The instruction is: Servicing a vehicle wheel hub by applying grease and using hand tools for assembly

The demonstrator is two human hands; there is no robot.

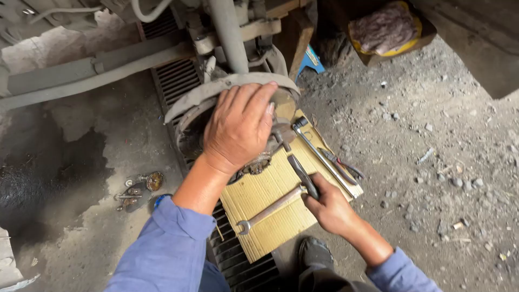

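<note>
My left hand point(239, 125) lies palm down on a round, dirty brake hub point(189, 116) with curved brake shoes, under a vehicle axle. My right hand point(331, 206) grips the dark handle of a tool point(303, 176) lying on a sheet of yellow cardboard point(270, 200). Just beside that hand a combination wrench point(268, 210) rests on the cardboard. A long socket wrench point(323, 157) and pliers point(341, 164) lie on the cardboard's right side. Both sleeves are blue.
The cardboard sits over a metal floor grate point(175, 78). Small metal parts point(139, 190) lie on the stained concrete at left. Gravelly ground spreads to the right. A yellow-rimmed tray with rags point(385, 28) stands at the top right. My shoe point(314, 252) is below the cardboard.
</note>
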